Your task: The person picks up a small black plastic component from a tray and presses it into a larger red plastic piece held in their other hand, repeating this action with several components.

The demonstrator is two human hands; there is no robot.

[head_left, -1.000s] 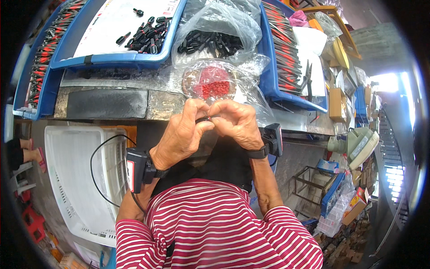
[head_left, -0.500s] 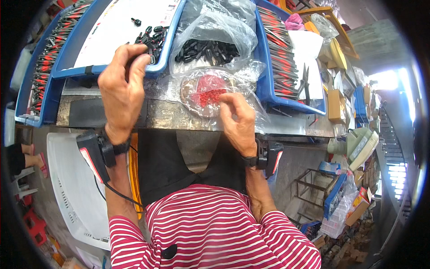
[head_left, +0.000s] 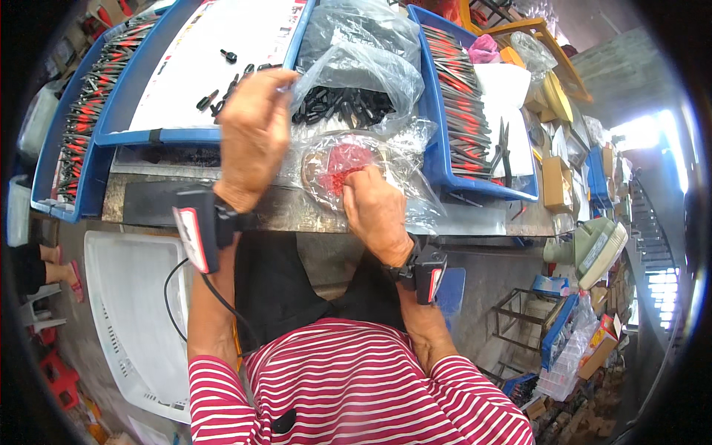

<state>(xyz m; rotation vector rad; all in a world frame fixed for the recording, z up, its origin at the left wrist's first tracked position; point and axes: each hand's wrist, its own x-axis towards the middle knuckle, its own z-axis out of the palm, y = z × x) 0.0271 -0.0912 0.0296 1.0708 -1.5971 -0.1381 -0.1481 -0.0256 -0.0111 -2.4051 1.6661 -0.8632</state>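
Note:
My left hand (head_left: pixel 256 137), slightly blurred, hovers over the near right corner of a blue tray (head_left: pixel 167 136). Its thumb and forefinger curl together; whatever they hold cannot be made out. Small black knob-like pieces (head_left: pixel 210 100) lie on the white paper in that tray, partly behind the hand. My right hand (head_left: pixel 377 211) reaches into a round dish (head_left: pixel 311 167) lined with clear plastic, its fingertips pressed together at the tiny red pieces (head_left: pixel 336 180). What is between those fingertips is hidden. Just beyond the dish, an open clear bag (head_left: pixel 356 63) contains many black pieces (head_left: pixel 348 106).
Blue trays at the far left (head_left: pixel 41 185) and right (head_left: pixel 475 187) hold rows of red-and-black slender tools (head_left: pixel 456 96). Pliers (head_left: pixel 503 152) rest in the right tray. A white plastic basket (head_left: pixel 126 297) stands below the bench edge (head_left: pixel 311 219) at left.
My left hand has moved right, from the black pieces toward the bag. My right hand has shifted left and its fingertips have closed at the red pieces. The view has shifted slightly.

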